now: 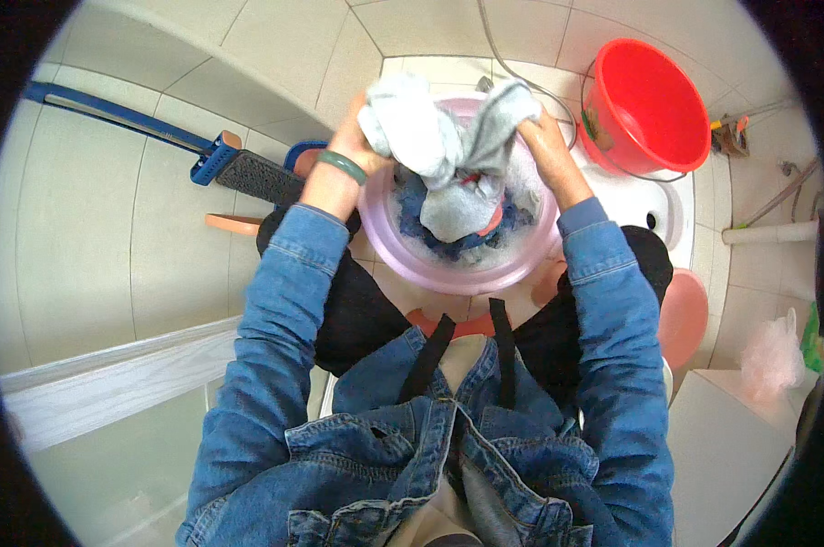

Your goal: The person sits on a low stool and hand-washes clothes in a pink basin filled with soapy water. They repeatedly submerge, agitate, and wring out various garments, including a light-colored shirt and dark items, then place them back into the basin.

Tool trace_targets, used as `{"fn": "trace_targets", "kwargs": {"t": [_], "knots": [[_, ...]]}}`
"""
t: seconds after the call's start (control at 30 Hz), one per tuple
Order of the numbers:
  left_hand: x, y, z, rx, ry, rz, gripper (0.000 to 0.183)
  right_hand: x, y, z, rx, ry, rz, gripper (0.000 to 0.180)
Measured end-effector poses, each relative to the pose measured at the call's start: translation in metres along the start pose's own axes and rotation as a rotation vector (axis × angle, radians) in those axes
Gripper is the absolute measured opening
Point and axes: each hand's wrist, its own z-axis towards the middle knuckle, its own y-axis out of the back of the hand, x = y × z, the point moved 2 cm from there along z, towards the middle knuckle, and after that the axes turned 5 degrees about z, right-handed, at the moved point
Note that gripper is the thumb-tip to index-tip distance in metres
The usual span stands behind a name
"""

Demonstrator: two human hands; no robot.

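Note:
A wet light-grey cloth garment hangs bunched between my two hands above a pink plastic basin. My left hand, with a green bangle at the wrist, grips its whitish left end. My right hand grips the grey right end. A lower fold of the garment, with some red on it, droops into the basin's mouth. Dark blue fabric lies in the basin among soap suds. The fingers of both hands are partly hidden by the cloth.
A red bucket stands at the back right beside a white squat-toilet pan. On the left a flat mop with a blue handle leans. A pink basin rests by my right knee. A grey hose runs behind.

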Motion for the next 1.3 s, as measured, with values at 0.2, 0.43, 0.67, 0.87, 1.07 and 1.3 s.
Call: {"fn": "trace_targets", "kwargs": {"t": [0.2, 0.43, 0.67, 0.87, 1.07, 1.3], "knots": [[0.096, 0.053, 0.000, -0.301, 0.208, -0.336, 0.063, -0.073, 0.022, -0.025, -0.297, -0.391, 0.119, 0.033], [0.152, -0.022, -0.038, -0.468, 0.633, -0.128, 0.082, -0.093, 0.002, -0.057, -0.221, -0.492, 0.296, 0.056], [0.205, 0.061, 0.016, 0.294, 0.372, -0.571, 0.042, -0.033, -0.118, -0.116, 0.057, -0.206, -0.560, 0.032], [0.205, 0.025, 0.011, -0.201, 0.283, -0.298, 0.026, -0.082, -0.075, -0.070, -0.109, -0.327, -0.901, 0.038], [0.187, 0.051, 0.009, 0.005, 0.112, 0.405, 0.041, -0.035, -0.101, -0.081, 0.180, -0.279, -0.671, 0.037], [0.102, 0.006, 0.002, -0.433, -0.032, 1.504, 0.056, 0.046, -0.045, -0.039, 0.333, -0.186, -0.333, 0.027]]}}
